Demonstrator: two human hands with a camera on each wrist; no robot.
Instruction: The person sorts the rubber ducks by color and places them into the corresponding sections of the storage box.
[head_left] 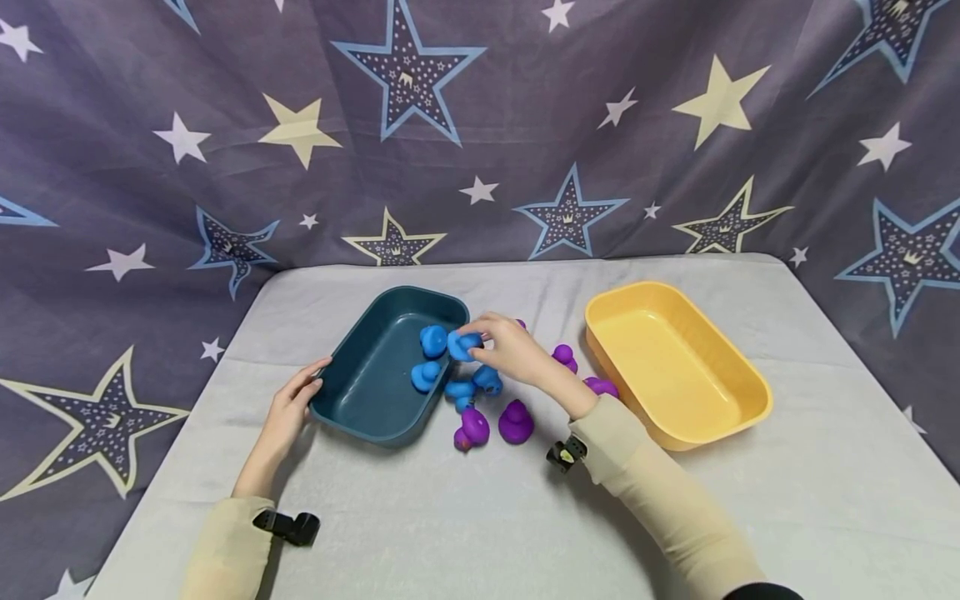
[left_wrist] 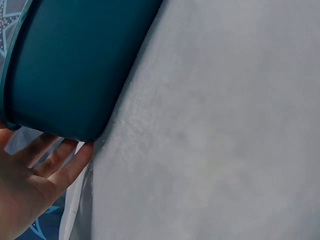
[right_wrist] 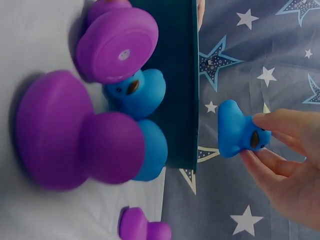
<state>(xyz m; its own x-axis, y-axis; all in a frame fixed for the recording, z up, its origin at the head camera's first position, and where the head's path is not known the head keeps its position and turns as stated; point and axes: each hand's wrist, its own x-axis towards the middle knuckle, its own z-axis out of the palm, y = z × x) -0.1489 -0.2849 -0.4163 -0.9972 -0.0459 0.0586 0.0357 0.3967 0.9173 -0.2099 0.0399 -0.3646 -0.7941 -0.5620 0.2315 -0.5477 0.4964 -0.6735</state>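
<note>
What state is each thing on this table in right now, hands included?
Teal tray: upright, two blue ducks inside.
Yellow tray: upright, nothing inside.
Held blue duck: lifted, pinched above the teal tray's rim.
Right hand: fingers pinching the held blue duck.
Left hand: flat against the teal tray's outer wall.
Purple ducks: loose on the cloth between the trays.

Three views: one overhead, two close at the wrists.
Head looks down across both hands; wrist views sit near, sharing the teal tray (head_left: 375,400).
</note>
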